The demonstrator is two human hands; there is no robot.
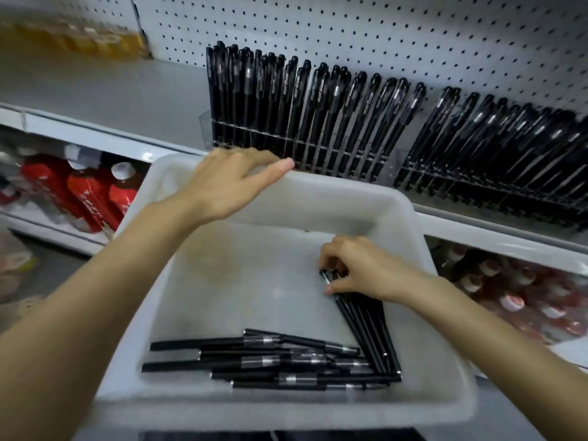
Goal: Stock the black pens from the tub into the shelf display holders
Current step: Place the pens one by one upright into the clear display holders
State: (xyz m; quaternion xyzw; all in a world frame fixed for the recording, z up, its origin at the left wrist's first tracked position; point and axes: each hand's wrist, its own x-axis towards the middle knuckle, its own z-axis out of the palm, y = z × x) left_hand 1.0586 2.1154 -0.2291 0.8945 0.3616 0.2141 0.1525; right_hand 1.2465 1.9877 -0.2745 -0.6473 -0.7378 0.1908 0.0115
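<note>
Inside the tub (318, 189), the right hand (366, 268) pinches several black pens (366, 329); gather them parallel before lifting, while the left hand (229, 179), fingers relaxed, rests on the rim.

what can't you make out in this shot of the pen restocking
Head view:
- Number of black plastic pens in the right hand: the hand covers their tops.
- Print on the displayed black pens: blurred and too small.
- Right-hand clear plastic display holder: cut by the frame's right edge.
- Labels on the red bottles, lower shelf: motion blur.
</note>
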